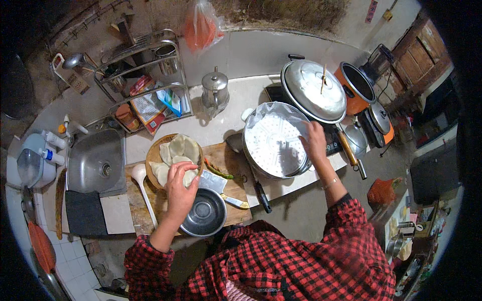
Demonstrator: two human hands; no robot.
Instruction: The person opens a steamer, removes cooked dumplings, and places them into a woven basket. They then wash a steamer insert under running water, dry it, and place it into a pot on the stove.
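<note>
My left hand (183, 180) reaches over a round woven basket (150, 155), its fingers curled at one of the pale dumplings (184, 148) heaped inside; whether it grips one I cannot tell. My right hand (314, 139) is at the right rim of a metal steamer pot (248, 158), touching the clear plastic sheet (276, 109) draped over that rim. Beneath the sheet lies a perforated steamer plate (276, 143). A dark metal bowl (203, 212) stands below my left wrist, beside a cleaver (214, 182) and some chili peppers (218, 170) on the wooden board (237, 188).
A white ladle (140, 177) lies left of the basket. Behind the steamer stands a wok with a domed metal lid (312, 88); its wooden handle (347, 148) points towards me. A black-handled pan or ladle (262, 195) sticks out over the counter edge. A steel sink (98, 165) is at left.
</note>
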